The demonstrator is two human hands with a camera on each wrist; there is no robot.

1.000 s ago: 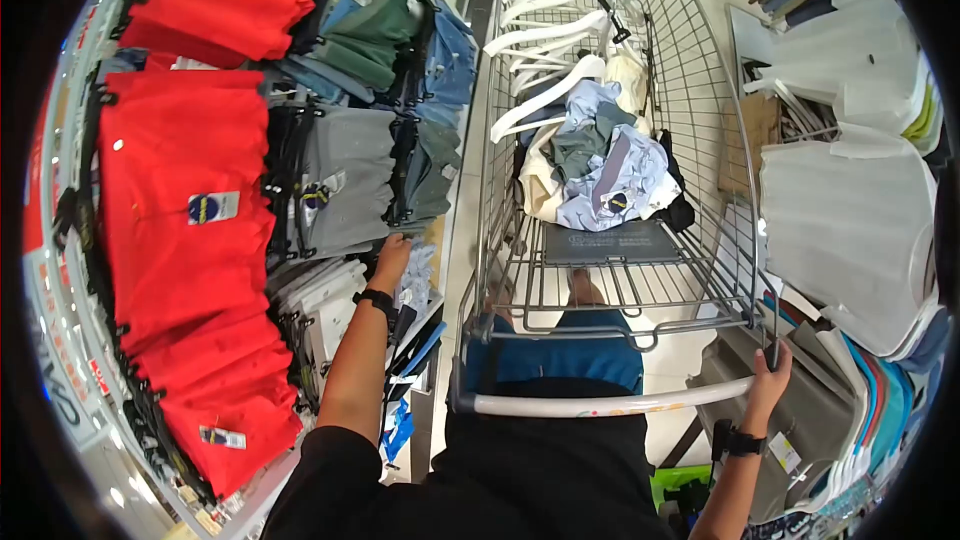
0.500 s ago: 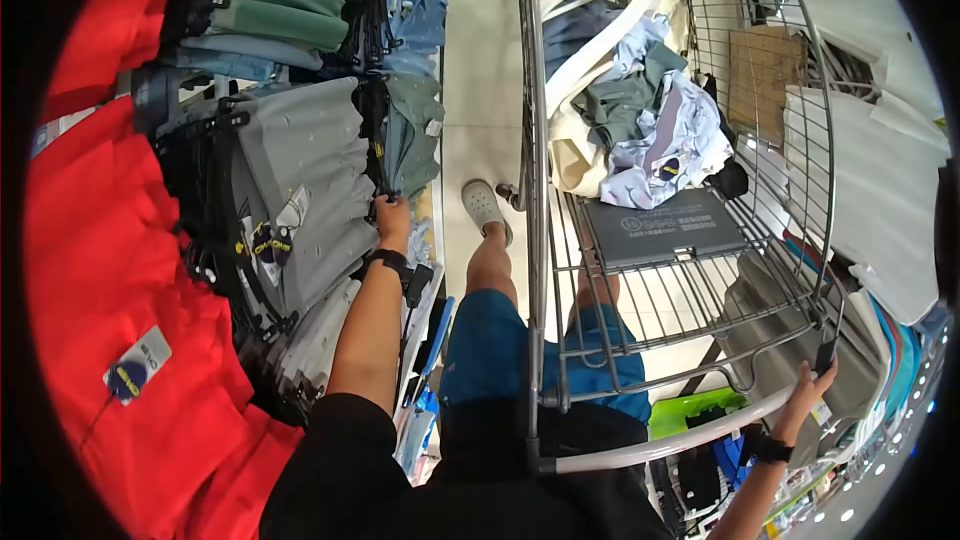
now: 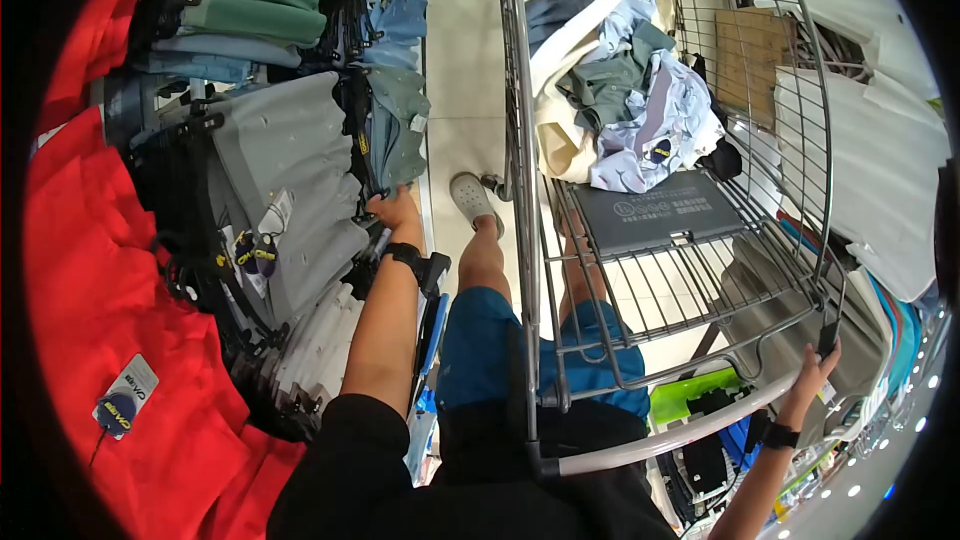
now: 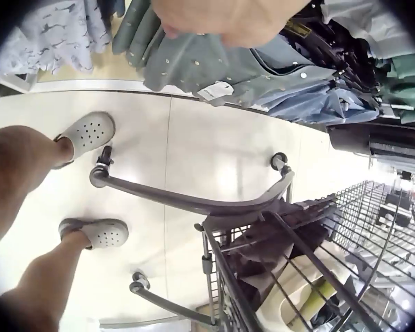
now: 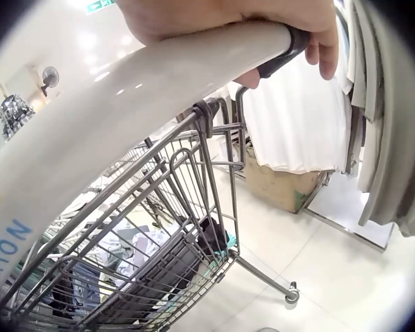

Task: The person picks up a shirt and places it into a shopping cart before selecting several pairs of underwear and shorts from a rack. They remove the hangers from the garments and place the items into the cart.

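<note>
My left hand (image 3: 397, 210) is at the front end of a row of grey-green patterned garments (image 3: 397, 130) hanging on a rack at the left. In the left wrist view the left hand (image 4: 228, 17) overlaps the same garments, one with a white tag (image 4: 216, 90); I cannot tell whether its fingers pinch the cloth. My right hand (image 3: 812, 380) grips the right end of the shopping cart's pale handle (image 3: 690, 440). Seen from the right wrist, fingers curl around the handle near its dark corner piece. Rumpled clothes (image 3: 660, 130) and white hangers (image 3: 590, 25) lie in the cart (image 3: 690, 310).
Red garments (image 3: 130, 310) and grey garments (image 3: 280, 170) hang further left. White garments (image 3: 860, 170) and a cardboard box (image 3: 752, 58) line the right side. Pale floor (image 3: 470, 70) separates the rack from the cart. A clog-clad foot (image 3: 472, 198) stands beside the cart.
The view has shifted toward the rack, and the cart now stands further right and closer, with a foot showing beside it. My left hand has moved forward along the garments; the right stays on the handle.
</note>
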